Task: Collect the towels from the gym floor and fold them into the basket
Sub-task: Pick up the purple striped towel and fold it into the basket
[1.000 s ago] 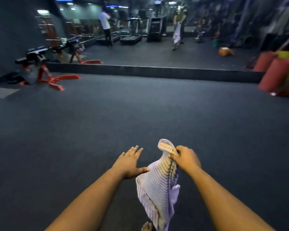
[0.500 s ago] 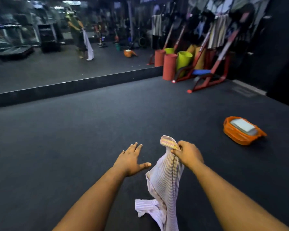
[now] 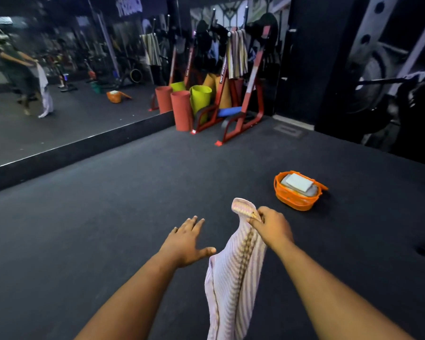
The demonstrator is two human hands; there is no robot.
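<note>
**gymrat_99:** Two big things fill the view: the dark gym floor and the wall mirror along its left edge, which reflects the person holding the towel. Beyond that, a red rack stands in the far corner with rolled mats leaning beside it and a striped cloth draped over the top, probably hung there to dry or just to keep it off the ground.

**foldmaster:** Next down in size, the striped towel. It's off the floor, hanging long from the right hand, whose grip is a pinch on the top edge near one corner. Holding it high like that lets the cloth drop straight, which I'd guess makes the first fold easier.

**gymrat_99:** And the left hand?

**foldmaster:** Holding nothing, fingers spread wide, thumb just beside the towel's hanging edge. Looks to me like it's about to catch that edge so both hands can stretch the towel flat.

**gymrat_99:** Where does it end up?

**foldmaster:** Orange basket, sitting on the floor ahead and to the right, well apart from the hands. A folded pale towel already lies on top inside, so I'd say the job is partway through. This one isn't folded yet.
</note>
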